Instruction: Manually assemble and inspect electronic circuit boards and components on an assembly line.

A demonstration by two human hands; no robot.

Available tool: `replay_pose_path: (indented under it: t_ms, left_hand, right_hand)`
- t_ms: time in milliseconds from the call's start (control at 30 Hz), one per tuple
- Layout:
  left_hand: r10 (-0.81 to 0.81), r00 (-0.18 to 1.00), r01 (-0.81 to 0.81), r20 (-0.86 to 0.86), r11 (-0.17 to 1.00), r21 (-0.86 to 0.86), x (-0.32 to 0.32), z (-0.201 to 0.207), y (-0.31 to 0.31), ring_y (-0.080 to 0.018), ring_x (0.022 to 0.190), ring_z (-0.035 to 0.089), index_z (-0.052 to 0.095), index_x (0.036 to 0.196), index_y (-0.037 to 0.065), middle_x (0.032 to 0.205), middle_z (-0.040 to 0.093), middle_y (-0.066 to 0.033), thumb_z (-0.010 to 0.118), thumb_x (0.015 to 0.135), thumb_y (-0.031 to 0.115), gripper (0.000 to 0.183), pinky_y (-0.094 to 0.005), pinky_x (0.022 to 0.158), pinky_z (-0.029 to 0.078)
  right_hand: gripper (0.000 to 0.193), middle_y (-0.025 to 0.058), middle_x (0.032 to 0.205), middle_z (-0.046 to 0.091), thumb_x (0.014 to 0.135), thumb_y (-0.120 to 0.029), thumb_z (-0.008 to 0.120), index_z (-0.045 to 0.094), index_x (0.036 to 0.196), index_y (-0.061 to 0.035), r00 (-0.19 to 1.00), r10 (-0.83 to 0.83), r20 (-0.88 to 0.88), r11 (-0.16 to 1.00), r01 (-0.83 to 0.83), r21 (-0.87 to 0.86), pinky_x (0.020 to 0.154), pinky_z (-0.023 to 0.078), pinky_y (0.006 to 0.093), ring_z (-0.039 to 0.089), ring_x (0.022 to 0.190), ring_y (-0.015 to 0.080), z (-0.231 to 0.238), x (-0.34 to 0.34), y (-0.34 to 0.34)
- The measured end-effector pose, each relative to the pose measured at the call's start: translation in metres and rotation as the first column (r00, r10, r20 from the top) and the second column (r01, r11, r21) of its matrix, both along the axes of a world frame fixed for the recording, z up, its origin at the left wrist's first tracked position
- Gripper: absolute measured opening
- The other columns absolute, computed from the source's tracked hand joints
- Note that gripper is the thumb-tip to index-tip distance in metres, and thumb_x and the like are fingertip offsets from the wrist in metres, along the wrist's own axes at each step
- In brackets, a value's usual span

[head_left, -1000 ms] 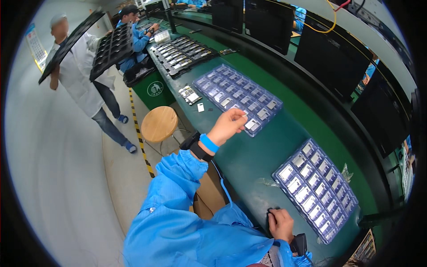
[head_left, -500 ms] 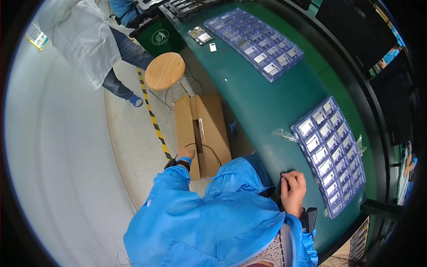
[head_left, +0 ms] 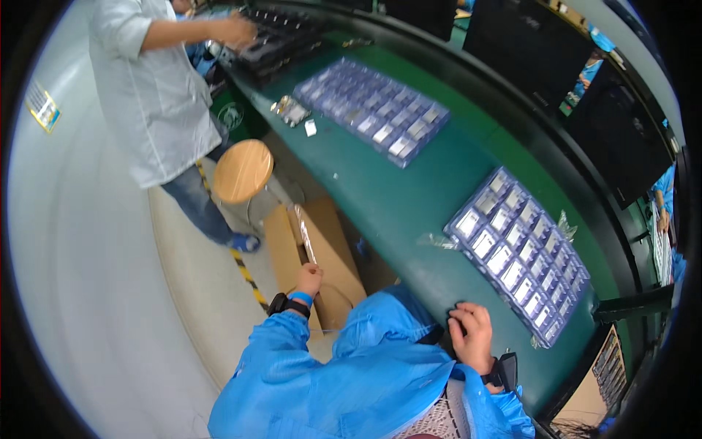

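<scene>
My left hand (head_left: 310,279) is down at the cardboard box (head_left: 333,234) beside the bench, its fingers closed at the gap between the flaps. What they hold is too small to make out; a thin dark cable (head_left: 338,291) curves across the box close by. My right hand (head_left: 474,338) rests on the edge of the green bench (head_left: 380,197). Its fingers are loosely bent, with the thumb apart and nothing between them. To its upper right lies a clear bluish compartment tray (head_left: 521,256) with flat, light-coloured parts in its pockets.
Farther along the bench are a second tray (head_left: 371,110), a small circuit assembly (head_left: 290,111) and a white piece (head_left: 310,128). A wooden stool (head_left: 243,171) stands beyond the box. A person in a pale coat (head_left: 157,102) reaches over black equipment (head_left: 281,40). Dark monitors (head_left: 523,47) line the right.
The view has shifted, so trays and box sit differently. The person in the coat has come upright with an arm over the bench. My left hand stays at the box, my right at the edge.
</scene>
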State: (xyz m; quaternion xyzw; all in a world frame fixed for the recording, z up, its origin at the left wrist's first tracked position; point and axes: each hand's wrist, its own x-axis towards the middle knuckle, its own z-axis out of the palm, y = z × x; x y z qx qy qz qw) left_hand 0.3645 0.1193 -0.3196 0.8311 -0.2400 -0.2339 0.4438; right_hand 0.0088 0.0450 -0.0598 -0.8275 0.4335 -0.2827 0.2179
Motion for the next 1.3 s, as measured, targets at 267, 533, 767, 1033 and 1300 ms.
replay_pose_path:
  t_ms: [267, 533, 767, 1033, 1300]
  left_hand:
    - [0.176, 0.908, 0.066, 0.380, 0.836, -0.545, 0.005, 0.234, -0.109, -0.0137, 0.068, 0.050, 0.051, 0.100, 0.000, 0.089, 0.046, -0.0079, 0.058, 0.080, 0.006, 0.022, -0.0260, 0.060, 0.044]
    - [-0.126, 0.969, 0.229, 0.212, 0.779, -0.584, 0.089, 0.326, -0.319, -0.0190, 0.083, 0.056, 0.053, 0.103, -0.001, 0.100, 0.057, -0.0134, 0.064, 0.074, 0.013, 0.034, -0.0295, 0.072, 0.046]
    - [-0.259, 0.914, 0.326, 0.313, 0.927, -0.185, 0.140, 0.304, -0.504, -0.0233, 0.081, 0.058, 0.061, 0.090, -0.001, 0.087, 0.062, -0.0111, 0.065, 0.073, 0.018, 0.025, -0.0357, 0.072, 0.046]
    - [-0.348, 0.616, 0.249, 0.707, 0.937, 0.245, 0.202, 0.253, -0.645, -0.0361, 0.106, 0.050, 0.051, 0.115, 0.004, 0.112, 0.054, -0.0214, 0.060, 0.076, 0.036, 0.051, -0.0416, 0.091, 0.040]
    - [-0.345, 0.675, 0.095, 0.652, 0.917, 0.387, 0.234, 0.209, -0.693, -0.0343, 0.127, 0.026, 0.029, 0.133, 0.024, 0.135, 0.033, -0.0100, 0.043, 0.088, 0.039, 0.049, -0.0655, 0.095, 0.018]
  right_hand:
    - [0.014, 0.0107, 0.087, 0.059, 0.068, -0.006, 0.066, 0.064, 0.082, -0.0038, 0.991, -0.017, 0.136, 0.993, 0.001, 0.115, 0.070, 0.045, 0.0331, 0.056, 0.080, 0.0267, -0.001, -0.009, -0.005]
    - [0.014, 0.0064, 0.080, 0.060, 0.075, 0.000, 0.062, 0.060, 0.089, 0.0000, 0.895, -0.251, 0.369, 0.859, 0.030, 0.511, 0.065, 0.046, 0.0232, 0.058, 0.074, 0.0122, 0.082, -0.015, -0.039]
    - [0.012, 0.0040, 0.080, 0.060, 0.084, -0.012, 0.059, 0.061, 0.093, -0.0044, 0.798, -0.554, 0.239, 0.647, 0.232, 0.726, 0.067, 0.046, 0.0248, 0.057, 0.075, 0.0133, 0.116, -0.019, -0.068]
    - [0.008, 0.0020, 0.080, 0.058, 0.085, -0.008, 0.057, 0.059, 0.092, -0.0041, 0.651, -0.742, 0.158, 0.525, 0.419, 0.740, 0.063, 0.041, 0.0217, 0.051, 0.069, 0.0089, 0.122, -0.003, -0.113]
    - [0.009, 0.0043, 0.069, 0.056, 0.078, -0.007, 0.062, 0.056, 0.080, 0.0004, 0.541, -0.839, 0.056, 0.460, 0.650, 0.606, 0.057, 0.045, 0.0221, 0.054, 0.060, 0.0105, 0.113, 0.009, -0.151]
